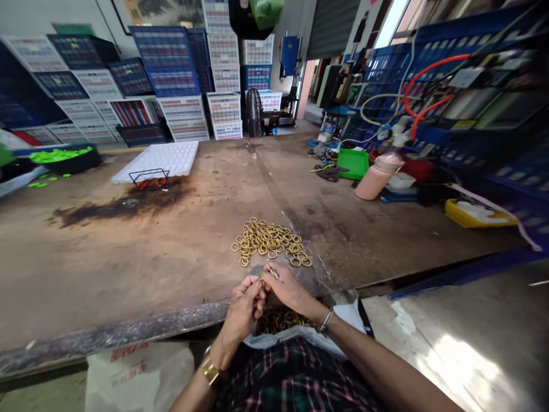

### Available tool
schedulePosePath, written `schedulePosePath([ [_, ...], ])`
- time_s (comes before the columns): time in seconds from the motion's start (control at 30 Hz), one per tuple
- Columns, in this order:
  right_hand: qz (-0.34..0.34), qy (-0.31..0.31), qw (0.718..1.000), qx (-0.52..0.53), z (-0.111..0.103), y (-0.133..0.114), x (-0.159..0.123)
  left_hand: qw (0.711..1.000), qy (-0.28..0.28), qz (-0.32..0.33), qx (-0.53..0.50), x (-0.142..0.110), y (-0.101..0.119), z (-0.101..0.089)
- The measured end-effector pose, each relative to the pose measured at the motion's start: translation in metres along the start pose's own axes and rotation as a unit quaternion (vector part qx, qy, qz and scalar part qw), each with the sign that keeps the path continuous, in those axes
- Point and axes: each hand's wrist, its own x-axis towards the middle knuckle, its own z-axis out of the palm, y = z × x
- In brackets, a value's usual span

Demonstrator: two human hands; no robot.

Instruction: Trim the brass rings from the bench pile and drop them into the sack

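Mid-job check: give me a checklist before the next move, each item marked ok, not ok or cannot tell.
1. Both hands visible: ok; left hand and right hand meet near the table's edge.
2. Ring pile close by: ok; it lies just beyond the hands.
3. Right-hand grip secure: cannot tell; a small shiny piece shows at its fingers.
4. Left-hand grip secure: cannot tell; its fingers hide any contents.
5. Lower rings fully visible: not ok; hands partly cover them.
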Motion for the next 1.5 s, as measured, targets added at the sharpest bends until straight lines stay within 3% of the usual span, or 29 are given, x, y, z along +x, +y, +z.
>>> schedulePosePath([
  [0.27, 0.005, -0.001, 1.0, 0.03, -0.004, 0.001, 0.001, 1.0, -0.018, 0.022, 0.0, -0.001, 0.0, 0.0],
  [0.4, -0.004, 0.028, 0.996, -0.082, -0.009, -0.002, -0.001, 0.999, -0.009, 0.037, 0.007, 0.0, -0.002, -0.001],
  [0.63, -0.055, -0.039, 0.945, -0.32, -0.008, 0.003, -0.008, 0.996, 0.015, 0.058, 0.069, 0.004, -0.006, -0.006],
  [0.87, -0.058, -0.057, 0.932, -0.353, -0.008, 0.0, -0.008, 0.987, 0.027, 0.072, 0.143, 0.001, -0.004, -0.004],
  [1.03, -0.065, -0.104, 0.933, -0.34, -0.009, 0.002, -0.007, 0.972, 0.043, 0.131, 0.192, -0.006, 0.003, -0.001],
  [1.17, -0.014, -0.09, 0.92, -0.382, -0.013, 0.008, -0.004, 0.97, 0.009, 0.125, 0.206, -0.017, 0.008, 0.006],
  [1.3, -0.009, -0.018, 0.913, -0.408, -0.022, 0.009, 0.006, 0.992, -0.06, 0.063, 0.09, -0.018, 0.01, 0.014],
  [1.4, -0.002, 0.038, 0.907, -0.418, -0.028, 0.011, 0.02, 0.998, -0.042, 0.018, -0.038, -0.008, 0.009, 0.013],
  [1.5, 0.024, 0.057, 0.891, -0.45, -0.032, 0.017, 0.035, 0.996, -0.008, -0.006, -0.091, -0.001, 0.008, 0.006],
])
